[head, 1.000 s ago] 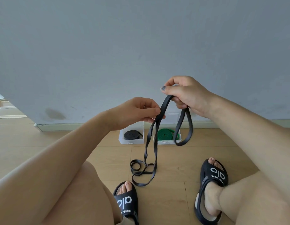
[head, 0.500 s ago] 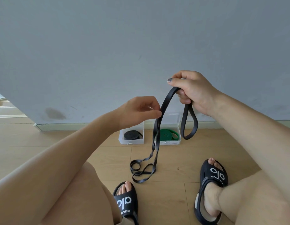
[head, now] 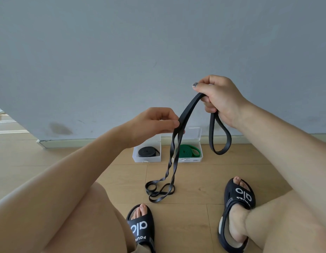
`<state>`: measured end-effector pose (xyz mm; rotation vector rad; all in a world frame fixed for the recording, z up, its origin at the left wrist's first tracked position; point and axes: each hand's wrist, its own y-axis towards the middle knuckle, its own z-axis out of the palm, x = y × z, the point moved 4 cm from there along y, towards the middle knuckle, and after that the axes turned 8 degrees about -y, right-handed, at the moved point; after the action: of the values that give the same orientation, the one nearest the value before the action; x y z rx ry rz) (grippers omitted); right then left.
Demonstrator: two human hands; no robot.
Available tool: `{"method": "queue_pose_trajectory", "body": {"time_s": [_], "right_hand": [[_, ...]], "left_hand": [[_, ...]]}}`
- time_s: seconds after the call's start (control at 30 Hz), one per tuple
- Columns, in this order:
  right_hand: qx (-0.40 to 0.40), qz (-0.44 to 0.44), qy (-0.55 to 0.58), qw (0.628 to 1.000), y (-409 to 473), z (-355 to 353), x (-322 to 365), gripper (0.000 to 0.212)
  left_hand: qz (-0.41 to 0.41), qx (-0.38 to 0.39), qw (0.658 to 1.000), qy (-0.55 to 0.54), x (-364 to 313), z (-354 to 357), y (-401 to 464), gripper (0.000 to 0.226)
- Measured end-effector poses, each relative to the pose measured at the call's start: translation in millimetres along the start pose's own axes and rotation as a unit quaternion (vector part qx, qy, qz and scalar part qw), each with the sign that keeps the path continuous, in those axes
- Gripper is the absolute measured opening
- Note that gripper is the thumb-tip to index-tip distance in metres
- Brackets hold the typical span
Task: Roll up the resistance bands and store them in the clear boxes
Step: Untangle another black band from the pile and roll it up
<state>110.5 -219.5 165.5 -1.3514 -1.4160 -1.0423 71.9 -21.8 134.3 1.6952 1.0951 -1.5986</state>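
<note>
A long black resistance band (head: 174, 161) hangs between my hands, and its lower end lies twisted in loops on the wooden floor. My right hand (head: 219, 99) grips the upper part, with a short loop dangling below the fist. My left hand (head: 155, 122) pinches both strands lower down and to the left. Against the wall stand two clear boxes: the left clear box (head: 146, 158) holds a rolled black band (head: 146, 152), and the right clear box (head: 198, 158) holds a rolled green band (head: 188, 151).
A grey wall (head: 158, 52) with a pale baseboard rises just behind the boxes. My feet in black slides (head: 141, 228) (head: 238, 201) rest on the floor on either side of the band's loose end. My bare legs fill the lower corners.
My right hand has lifted the band higher and to the right, drawing more of it off the floor. My left hand has stayed pinched on the strands, sliding slightly lower along them.
</note>
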Motion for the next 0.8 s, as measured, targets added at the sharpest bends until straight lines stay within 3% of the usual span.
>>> {"method": "queue_pose_trajectory", "body": {"time_s": [0.13,0.53,0.8], "right_hand": [[-0.009,-0.005,0.003,1.0,0.8,-0.7,1.0,0.017],[-0.018,-0.018,-0.009,1.0,3.9,-5.1,1.3,0.019],[0.078,-0.014,-0.237,0.968,-0.6,-4.8,-12.0,0.027]], "left_hand": [[-0.013,-0.017,0.999,-0.039,2.2,-1.7,1.7,0.011],[-0.035,-0.088,0.986,-0.137,-2.1,-12.3,4.6,0.04],[-0.048,-0.098,0.988,-0.11,2.9,-16.7,1.9,0.043]]}}
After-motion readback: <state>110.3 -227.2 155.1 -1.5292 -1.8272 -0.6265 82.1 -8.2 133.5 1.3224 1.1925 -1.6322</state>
